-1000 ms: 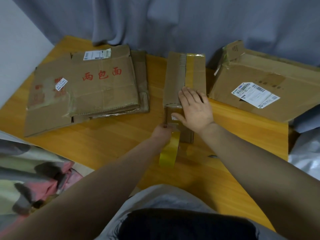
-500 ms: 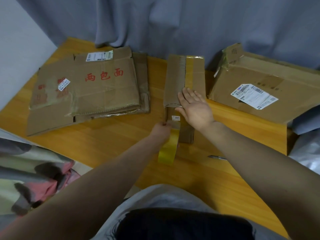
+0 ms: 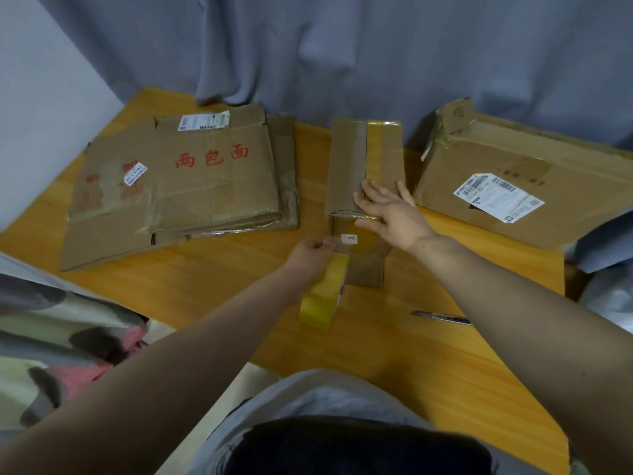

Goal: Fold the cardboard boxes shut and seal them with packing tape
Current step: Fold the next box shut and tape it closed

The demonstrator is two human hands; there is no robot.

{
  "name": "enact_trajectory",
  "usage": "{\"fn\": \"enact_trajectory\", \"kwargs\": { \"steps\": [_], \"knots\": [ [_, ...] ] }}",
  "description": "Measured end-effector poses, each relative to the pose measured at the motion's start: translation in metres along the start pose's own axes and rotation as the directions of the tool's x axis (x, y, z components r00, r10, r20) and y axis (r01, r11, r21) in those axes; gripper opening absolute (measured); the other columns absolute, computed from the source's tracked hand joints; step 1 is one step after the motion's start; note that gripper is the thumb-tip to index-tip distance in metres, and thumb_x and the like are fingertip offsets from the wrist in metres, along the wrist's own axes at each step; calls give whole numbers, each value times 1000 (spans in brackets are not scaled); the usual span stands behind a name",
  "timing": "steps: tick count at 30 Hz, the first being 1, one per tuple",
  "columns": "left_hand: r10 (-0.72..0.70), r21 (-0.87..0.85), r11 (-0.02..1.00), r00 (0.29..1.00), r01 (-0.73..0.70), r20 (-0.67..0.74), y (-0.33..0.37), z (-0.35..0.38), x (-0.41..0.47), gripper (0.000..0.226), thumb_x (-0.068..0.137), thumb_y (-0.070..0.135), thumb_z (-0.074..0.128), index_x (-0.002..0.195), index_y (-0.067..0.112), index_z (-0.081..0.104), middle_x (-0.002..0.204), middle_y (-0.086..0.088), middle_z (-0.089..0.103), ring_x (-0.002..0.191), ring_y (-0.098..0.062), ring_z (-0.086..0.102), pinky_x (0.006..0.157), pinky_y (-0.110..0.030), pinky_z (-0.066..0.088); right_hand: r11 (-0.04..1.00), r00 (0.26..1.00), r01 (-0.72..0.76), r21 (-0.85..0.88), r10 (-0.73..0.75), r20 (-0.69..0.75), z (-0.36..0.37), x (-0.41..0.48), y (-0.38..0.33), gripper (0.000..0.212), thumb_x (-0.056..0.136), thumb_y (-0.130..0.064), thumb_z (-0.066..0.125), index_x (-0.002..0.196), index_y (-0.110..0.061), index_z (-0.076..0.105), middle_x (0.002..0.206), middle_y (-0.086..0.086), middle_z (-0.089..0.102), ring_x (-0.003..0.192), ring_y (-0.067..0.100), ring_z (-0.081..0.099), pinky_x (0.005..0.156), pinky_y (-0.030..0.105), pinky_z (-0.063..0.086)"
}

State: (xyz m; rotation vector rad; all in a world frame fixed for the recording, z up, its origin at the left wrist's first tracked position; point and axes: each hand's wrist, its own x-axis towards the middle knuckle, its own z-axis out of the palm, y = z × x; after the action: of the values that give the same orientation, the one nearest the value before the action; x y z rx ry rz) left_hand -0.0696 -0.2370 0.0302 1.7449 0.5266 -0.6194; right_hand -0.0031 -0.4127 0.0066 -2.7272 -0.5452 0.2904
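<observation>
Cardboard box [image 3: 349,166], narrow, closed on top, stands lengthwise at the middle of the table [image 3: 212,286], with a yellow tape strip [image 3: 374,149] running along its top seam toward the near edge. Right hand [image 3: 394,214]: flat, fingers straight and slightly spread, palm down on the near end of the box top, thumb lying across the near top edge where the strip arrives. Left hand [image 3: 310,255]: fingers curled, gripping the tape roll [image 3: 323,296] at its upper part, knuckles just beside the near end face of the box; the yellow roll hangs edge-on below the hand, above the table. A small white sticker [image 3: 350,238] sits on that near end face, next to the left fingertips. Utility knife [image 3: 442,317] lies on the table, near side, partly hidden by the right forearm. Left of the box: a stack of flattened cartons [image 3: 191,186], top one with red characters and a white label. Right of the box: a large closed carton [image 3: 513,214] bearing a shipping label [image 3: 498,197]. Table is orange-toned wood. Grey curtain [image 3: 342,46] behind; pale wall [image 3: 41,114] to the left; patterned cloth [image 3: 51,354] at lower left.
</observation>
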Motion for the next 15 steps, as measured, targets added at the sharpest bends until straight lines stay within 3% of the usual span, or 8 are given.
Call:
{"fn": "enact_trajectory", "kwargs": {
  "steps": [3, 6, 8, 11, 15],
  "knots": [
    [17, -41, 999, 1000, -17, 2, 4, -8, -9, 22, 100, 24, 45, 116, 12, 55, 83, -7, 59, 52, -14, 63, 45, -22, 53, 997, 1000, 26, -67, -25, 15, 0, 1, 1, 54, 99, -27, 46, 149, -21, 26, 159, 2, 10, 147, 14, 0, 114, 38, -15],
    [28, -22, 999, 999, -29, -21, 8, -16, -14, 21, 100, 24, 45, 115, 14, 56, 81, -4, 58, 62, -16, 58, 49, -24, 52, 998, 992, 49, -33, -45, 122, -8, 3, 8, 67, 94, -7, 50, 151, -21, 19, 160, 2, 3, 146, 13, -6, 112, 34, -17],
    [37, -41, 998, 999, -38, -31, 11, -20, -16, 19, 100, 24, 45, 112, 13, 56, 81, -5, 58, 64, -17, 58, 47, -21, 52, 1000, 994, 25, -5, -24, 111, -8, 1, 6, 67, 93, -14, 53, 150, -23, 20, 160, 0, 5, 146, 11, -5, 112, 32, -17],
    [53, -44, 998, 997, -55, -51, 14, -25, -17, 19, 99, 25, 47, 109, 13, 58, 82, -5, 58, 71, -18, 57, 59, -27, 53, 999, 999, -32, -21, 32, -18, 2, 0, -3, 63, 93, -46, 50, 148, -24, 29, 158, -3, 12, 147, 10, 2, 115, 34, -13],
    [61, -51, 997, 996, -65, -71, 15, -31, -16, 13, 98, 28, 50, 98, 18, 58, 84, -5, 60, 72, -19, 58, 62, -28, 51, 996, 999, 31, -83, -28, 30, -2, 2, 2, 57, 97, -27, 49, 149, -23, 26, 159, 0, 11, 147, 13, 1, 115, 34, -12]
  ]
}}
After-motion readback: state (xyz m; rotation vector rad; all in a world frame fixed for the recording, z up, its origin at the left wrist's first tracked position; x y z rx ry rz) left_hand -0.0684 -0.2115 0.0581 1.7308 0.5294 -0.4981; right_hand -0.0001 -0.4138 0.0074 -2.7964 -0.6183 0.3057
